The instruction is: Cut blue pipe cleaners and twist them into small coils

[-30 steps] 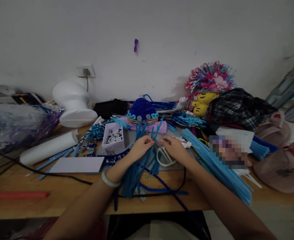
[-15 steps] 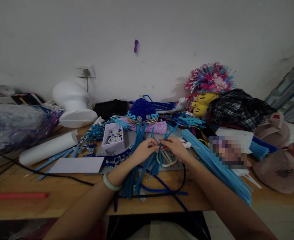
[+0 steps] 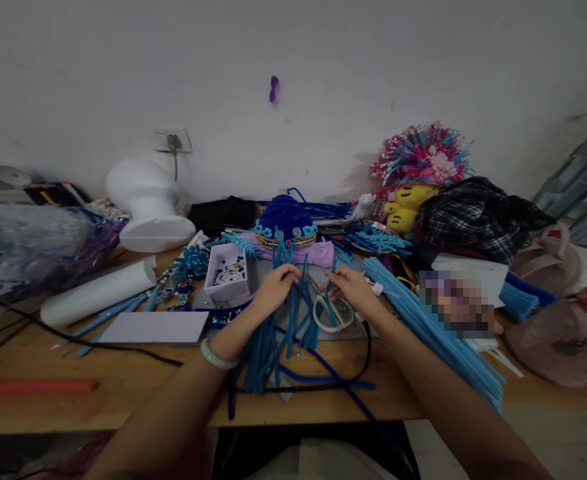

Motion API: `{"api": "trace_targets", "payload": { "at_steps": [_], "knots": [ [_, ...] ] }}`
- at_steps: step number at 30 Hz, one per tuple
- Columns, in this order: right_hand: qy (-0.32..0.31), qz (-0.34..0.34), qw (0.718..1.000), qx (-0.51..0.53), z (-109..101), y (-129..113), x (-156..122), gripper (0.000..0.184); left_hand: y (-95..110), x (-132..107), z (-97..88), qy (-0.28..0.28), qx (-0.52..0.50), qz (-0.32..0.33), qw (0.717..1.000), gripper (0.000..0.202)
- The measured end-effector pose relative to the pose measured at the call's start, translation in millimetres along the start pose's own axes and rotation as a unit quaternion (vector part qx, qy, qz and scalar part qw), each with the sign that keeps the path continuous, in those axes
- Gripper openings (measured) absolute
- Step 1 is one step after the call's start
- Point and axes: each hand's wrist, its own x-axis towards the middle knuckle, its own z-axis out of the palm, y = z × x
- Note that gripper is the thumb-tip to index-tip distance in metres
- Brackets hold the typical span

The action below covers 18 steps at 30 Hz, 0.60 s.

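My left hand [image 3: 273, 291] is closed in a pinch on a blue pipe cleaner [image 3: 290, 320] that hangs below its fingertips. Across a small gap, my right hand [image 3: 352, 288] pinches a second, short blue pipe cleaner [image 3: 334, 265], held nearly upright. White-handled scissors [image 3: 334, 328] lie on the grey mat just under the right fingers. Between and below the hands are several loose blue pieces, with a thicker bunch of blue pipe cleaners [image 3: 257, 360] under the left wrist. Behind them sits a dark blue beaded headdress [image 3: 286, 220].
A white box of beads [image 3: 227, 293] and a white card [image 3: 156, 328] are on the left, near a white foam head [image 3: 146, 200]. A long light-blue pipe cleaner bundle [image 3: 438, 340] lies right. A black cable [image 3: 318, 389] crosses the table's front.
My hands have drawn apart, the left moving left and the right slightly right. Each now has its own blue pipe cleaner, where before they met over the same strands.
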Motion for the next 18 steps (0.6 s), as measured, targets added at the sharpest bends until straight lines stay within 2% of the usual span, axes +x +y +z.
{"api": "trace_targets", "payload": {
  "at_steps": [3, 6, 9, 13, 15, 18],
  "knots": [
    [-0.006, 0.005, 1.0, 0.005, 1.2, -2.4, -2.3, 0.012, 1.7, -2.4, 0.0, -0.008, 0.105, -0.001, 0.994, 0.021],
    [-0.029, 0.018, 0.999, -0.005, 5.0, -3.8, -5.6, 0.013, 1.4, -7.7, 5.4, -0.027, 0.221, 0.013, 0.975, 0.018],
    [-0.027, 0.019, 0.999, -0.034, 8.4, -1.5, -6.6, 0.011, -2.3, -11.3, 11.2, -0.05, 0.287, 0.011, 0.957, 0.022],
    [0.01, 0.0, 0.996, -0.091, 8.3, 7.4, -3.5, 0.04, -3.9, -10.2, 10.7, -0.058, 0.287, 0.007, 0.956, 0.025],
    [0.026, -0.029, 0.99, -0.137, 6.8, 10.0, -2.3, 0.044, -0.7, -9.0, 7.6, -0.047, 0.263, -0.005, 0.964, 0.027],
    [0.048, -0.067, 0.982, -0.17, 5.0, 7.2, -3.4, 0.038, 8.2, -9.2, 4.3, -0.006, 0.192, -0.005, 0.981, 0.027]
  ]
}}
